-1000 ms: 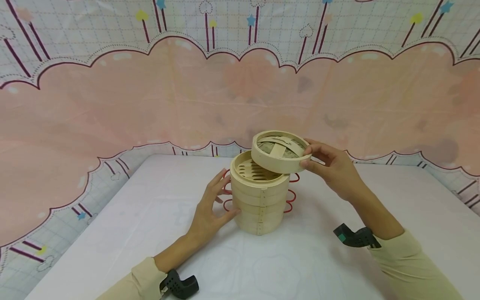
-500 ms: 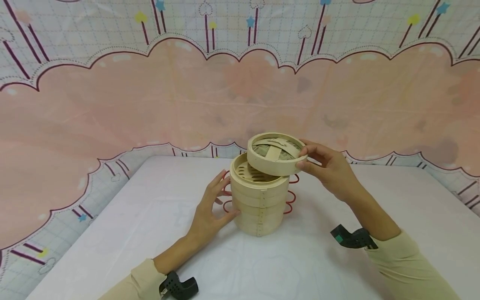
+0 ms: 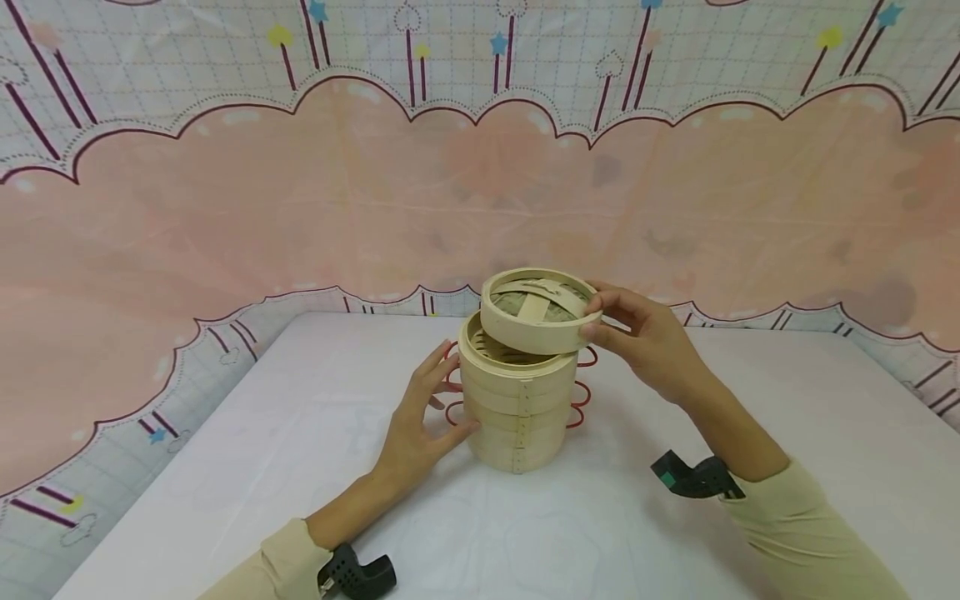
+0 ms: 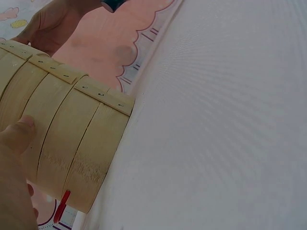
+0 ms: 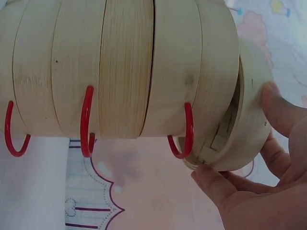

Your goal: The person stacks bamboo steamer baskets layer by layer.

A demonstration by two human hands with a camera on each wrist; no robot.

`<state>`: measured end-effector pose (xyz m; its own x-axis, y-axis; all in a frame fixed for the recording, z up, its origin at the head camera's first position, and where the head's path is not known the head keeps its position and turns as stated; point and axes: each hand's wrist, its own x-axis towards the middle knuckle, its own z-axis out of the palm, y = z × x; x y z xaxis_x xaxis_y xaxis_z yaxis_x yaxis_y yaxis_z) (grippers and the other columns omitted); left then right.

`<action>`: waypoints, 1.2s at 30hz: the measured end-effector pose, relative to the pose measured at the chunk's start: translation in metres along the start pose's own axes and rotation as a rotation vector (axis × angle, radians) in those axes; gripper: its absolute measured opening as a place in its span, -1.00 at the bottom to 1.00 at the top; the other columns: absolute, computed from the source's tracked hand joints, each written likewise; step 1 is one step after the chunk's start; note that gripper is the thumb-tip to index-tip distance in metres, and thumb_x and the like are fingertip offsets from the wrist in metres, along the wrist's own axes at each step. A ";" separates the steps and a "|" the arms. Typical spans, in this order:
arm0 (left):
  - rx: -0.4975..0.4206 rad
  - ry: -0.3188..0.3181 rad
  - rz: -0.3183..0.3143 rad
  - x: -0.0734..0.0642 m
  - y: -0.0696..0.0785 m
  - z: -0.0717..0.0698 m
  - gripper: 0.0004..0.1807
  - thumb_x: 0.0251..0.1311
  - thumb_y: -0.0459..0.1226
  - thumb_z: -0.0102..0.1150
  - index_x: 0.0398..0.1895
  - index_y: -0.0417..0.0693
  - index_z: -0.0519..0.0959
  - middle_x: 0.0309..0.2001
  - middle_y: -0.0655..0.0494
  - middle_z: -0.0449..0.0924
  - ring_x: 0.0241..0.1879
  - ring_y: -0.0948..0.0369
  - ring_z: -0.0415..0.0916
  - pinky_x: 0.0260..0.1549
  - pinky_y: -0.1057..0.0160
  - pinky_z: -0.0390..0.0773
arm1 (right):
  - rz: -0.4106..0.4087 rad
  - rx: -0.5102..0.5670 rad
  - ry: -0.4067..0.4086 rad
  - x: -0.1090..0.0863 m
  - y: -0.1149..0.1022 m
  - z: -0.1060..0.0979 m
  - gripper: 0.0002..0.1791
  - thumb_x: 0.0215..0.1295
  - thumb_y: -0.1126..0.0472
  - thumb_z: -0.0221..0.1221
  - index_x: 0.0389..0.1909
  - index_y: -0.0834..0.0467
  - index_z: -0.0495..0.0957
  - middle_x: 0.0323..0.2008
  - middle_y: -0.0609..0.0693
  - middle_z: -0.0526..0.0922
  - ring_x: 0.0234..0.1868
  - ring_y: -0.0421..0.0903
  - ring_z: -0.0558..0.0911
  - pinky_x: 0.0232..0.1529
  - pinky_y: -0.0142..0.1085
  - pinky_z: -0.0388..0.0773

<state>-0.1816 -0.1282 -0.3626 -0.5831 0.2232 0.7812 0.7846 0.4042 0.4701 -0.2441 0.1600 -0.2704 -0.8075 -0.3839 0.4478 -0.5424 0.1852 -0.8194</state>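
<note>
A stack of bamboo steamer baskets point(image 3: 517, 417) stands upright on the table, with red loop handles on its sides. My left hand point(image 3: 420, 408) holds its left side, thumb on the front and fingers round the back. In the left wrist view the thumb point(image 4: 21, 134) presses the bamboo wall. My right hand point(image 3: 648, 342) pinches the steamer lid point(image 3: 540, 337) by its right rim, thumb in front. The woven lid is tilted over the stack's top, overlapping the far right of the slatted opening point(image 3: 487, 346). In the right wrist view a gap shows between the lid point(image 5: 254, 105) and the top basket.
A white cloth point(image 3: 300, 433) covers the table under the steamer. Behind it hangs a printed pink curtain point(image 3: 300, 217) with cloud edges. Each wrist carries a black camera mount, the left one point(image 3: 360, 573) near the front edge of the view.
My right hand has brought the lid leftward and slightly down, so it covers more of the steamer's opening. The left hand and the stack have stayed in place.
</note>
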 end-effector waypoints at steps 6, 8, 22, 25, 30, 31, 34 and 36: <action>-0.002 0.010 0.000 0.002 0.000 0.003 -0.12 -0.10 -0.52 0.42 0.35 -0.23 0.20 0.41 -0.14 0.09 -0.08 -0.01 0.51 -0.29 0.03 0.45 | -0.035 0.023 -0.015 0.002 0.003 0.002 -0.74 0.24 0.24 0.27 -0.16 0.28 0.45 0.31 0.06 0.34 0.27 0.05 0.39 -0.07 -0.40 0.52; -0.004 0.011 0.000 0.002 0.001 0.003 -0.12 -0.10 -0.52 0.42 0.34 -0.24 0.21 0.41 -0.15 0.09 -0.08 -0.01 0.52 -0.29 0.02 0.45 | -0.053 0.025 -0.021 0.002 0.003 0.004 -0.75 0.24 0.26 0.27 -0.17 0.27 0.45 0.31 0.07 0.35 0.25 0.06 0.41 -0.16 -0.41 0.53; 0.006 0.004 -0.005 0.001 -0.001 0.002 -0.12 -0.09 -0.52 0.42 0.35 -0.23 0.20 0.42 -0.14 0.09 -0.08 -0.01 0.52 -0.30 0.01 0.46 | -0.034 0.101 -0.055 0.000 -0.003 0.013 -0.78 0.23 0.32 0.27 -0.19 0.26 0.44 0.36 0.06 0.27 0.27 0.05 0.39 -0.17 -0.27 0.60; 0.002 0.003 -0.011 0.001 0.000 0.002 -0.12 -0.09 -0.51 0.41 0.35 -0.24 0.20 0.42 -0.14 0.08 -0.08 -0.01 0.51 -0.29 0.00 0.46 | -0.032 0.094 -0.056 -0.001 -0.003 0.014 -0.78 0.23 0.31 0.26 -0.18 0.26 0.44 0.37 0.03 0.27 0.28 0.05 0.38 -0.16 -0.27 0.60; 0.006 -0.001 -0.013 0.001 0.000 0.002 -0.11 -0.09 -0.51 0.42 0.36 -0.22 0.19 0.42 -0.14 0.08 -0.08 -0.01 0.51 -0.29 0.01 0.46 | -0.025 0.081 -0.059 -0.001 -0.003 0.014 -0.77 0.24 0.30 0.26 -0.17 0.27 0.44 0.38 0.06 0.25 0.28 0.06 0.37 -0.15 -0.27 0.59; 0.006 -0.001 -0.014 0.001 0.000 0.002 -0.11 -0.09 -0.51 0.42 0.36 -0.22 0.19 0.42 -0.14 0.08 -0.07 -0.01 0.51 -0.29 0.01 0.46 | -0.022 0.079 -0.061 -0.001 -0.003 0.015 -0.77 0.24 0.29 0.26 -0.17 0.27 0.44 0.38 0.06 0.24 0.28 0.07 0.38 -0.15 -0.27 0.59; 0.003 -0.002 -0.015 0.001 0.000 0.002 -0.12 -0.09 -0.51 0.41 0.36 -0.22 0.20 0.42 -0.14 0.08 -0.07 -0.02 0.51 -0.29 0.00 0.46 | -0.016 0.071 -0.069 -0.002 -0.004 0.015 -0.76 0.24 0.28 0.27 -0.16 0.26 0.45 0.39 0.04 0.22 0.25 0.09 0.41 -0.14 -0.25 0.60; 0.001 -0.003 -0.015 0.001 -0.001 0.002 -0.12 -0.08 -0.51 0.41 0.36 -0.22 0.20 0.42 -0.14 0.08 -0.07 -0.02 0.51 -0.29 0.01 0.46 | -0.021 0.065 -0.076 -0.002 -0.004 0.016 -0.76 0.23 0.28 0.27 -0.15 0.25 0.45 0.39 0.04 0.21 0.25 0.10 0.41 -0.13 -0.25 0.59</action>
<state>-0.1830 -0.1265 -0.3630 -0.5950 0.2197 0.7731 0.7758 0.4084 0.4810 -0.2366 0.1457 -0.2737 -0.7749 -0.4552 0.4385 -0.5409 0.1188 -0.8327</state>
